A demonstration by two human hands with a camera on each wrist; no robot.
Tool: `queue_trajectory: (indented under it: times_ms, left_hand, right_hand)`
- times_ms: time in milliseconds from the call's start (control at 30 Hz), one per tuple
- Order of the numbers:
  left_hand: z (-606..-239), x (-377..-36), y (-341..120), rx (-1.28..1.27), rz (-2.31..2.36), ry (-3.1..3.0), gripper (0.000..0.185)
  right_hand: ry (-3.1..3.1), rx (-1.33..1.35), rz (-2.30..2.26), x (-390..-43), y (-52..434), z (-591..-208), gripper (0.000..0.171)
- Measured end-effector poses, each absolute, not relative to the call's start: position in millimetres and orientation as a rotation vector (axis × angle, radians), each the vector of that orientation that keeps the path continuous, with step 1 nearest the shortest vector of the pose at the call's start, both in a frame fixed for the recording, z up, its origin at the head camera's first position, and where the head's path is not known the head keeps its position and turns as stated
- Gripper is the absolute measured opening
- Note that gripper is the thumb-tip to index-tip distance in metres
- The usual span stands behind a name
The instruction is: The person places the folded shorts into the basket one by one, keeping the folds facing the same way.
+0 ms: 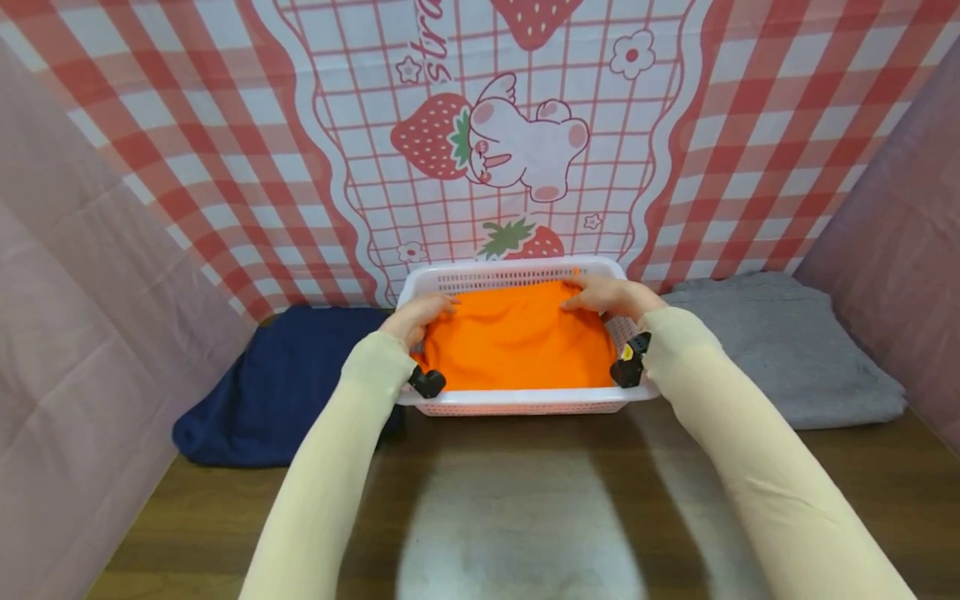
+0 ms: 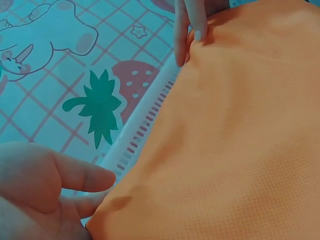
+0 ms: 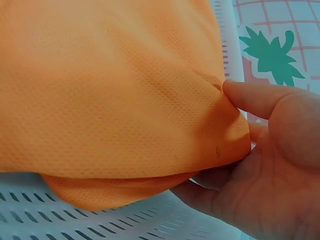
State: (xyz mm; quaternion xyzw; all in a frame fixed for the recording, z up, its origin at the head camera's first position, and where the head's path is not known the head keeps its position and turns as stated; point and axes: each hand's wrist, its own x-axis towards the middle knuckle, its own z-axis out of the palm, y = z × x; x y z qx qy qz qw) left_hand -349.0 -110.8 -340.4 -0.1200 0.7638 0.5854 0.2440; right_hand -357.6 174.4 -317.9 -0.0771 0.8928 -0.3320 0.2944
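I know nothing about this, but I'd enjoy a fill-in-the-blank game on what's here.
1. The left hand and right hand touch cloth colored ____.
2. Beside the white basket, the right fabric is ____.
3. The left fabric is ____.
4. Each red fruit printed on the backdrop is a ____.

Missing words: orange; gray; navy blue; strawberry.

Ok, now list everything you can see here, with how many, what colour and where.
basket: one, white, centre
orange cloth: one, orange, in basket
navy cloth: one, navy, left of basket
grey cloth: one, grey, right of basket
wall cloth: one, red and white, behind basket
side curtains: two, pinkish, far left and right
table: one, brown, underneath
wrist cameras: two, black, on wrists
left hand: one, bare, at orange cloth's left end
right hand: one, bare, pinching orange cloth's right end
sleeves: two, cream, on forearms
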Motion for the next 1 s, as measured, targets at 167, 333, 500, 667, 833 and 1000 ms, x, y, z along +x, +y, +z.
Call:
queue_trajectory:
  times_ms: [167, 333, 500, 667, 833, 1000]
  left_hand:
    - [-341.8, -356.6, -105.3, -0.345, 1.631, 2.105, 0.045]
    - [-341.9, -357.6, -104.2, -0.420, 1.656, 2.059, 0.044]
    - [-340.3, -355.3, -105.5, -0.429, 1.723, 1.985, 0.048]
    - [-336.3, -352.7, -110.5, -0.358, 1.765, 1.979, 0.059]
    - [-334.8, -349.7, -112.3, -0.345, 1.789, 1.923, 0.062]
    - [-336.5, -348.7, -112.8, -0.394, 1.781, 1.906, 0.056]
  right_hand:
    - [2.380, -0.193, -0.893, -360.9, 172.9, -319.8, 0.064]
    - [2.388, -0.204, -0.936, -362.4, 175.4, -325.2, 0.061]
    - [2.322, -0.207, -1.134, -363.1, 181.9, -333.5, 0.057]
    - [2.327, -0.201, -1.279, -366.0, 187.1, -333.9, 0.052]
    - [2.384, -0.116, -1.288, -366.1, 185.2, -329.6, 0.046]
    - [2.400, -0.001, -1.297, -363.5, 173.7, -328.3, 0.039]
